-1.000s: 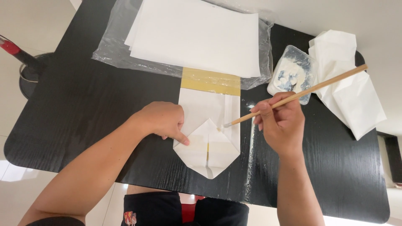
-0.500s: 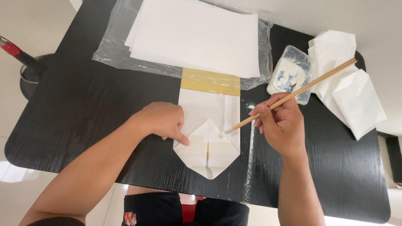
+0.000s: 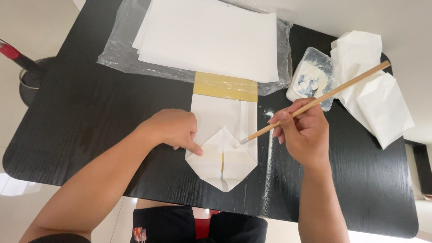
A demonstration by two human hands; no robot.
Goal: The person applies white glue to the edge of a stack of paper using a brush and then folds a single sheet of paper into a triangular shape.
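Right hand (image 3: 302, 135) grips brush (image 3: 315, 101), tip on folded paper bag (image 3: 223, 139) at table centre; left hand (image 3: 174, 129), fingers curled, pins flap w/ forefinger. Best kept thin, along the edge.

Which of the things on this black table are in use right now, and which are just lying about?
In use:
- folded white paper bag, pinned by the left hand
- brush in the right hand, tip on the bag's flap
- tub of white paste, beside the right hand

Lying about:
- stack of white sheets on clear plastic
- finished bags at the right
- red-handled tool off the table
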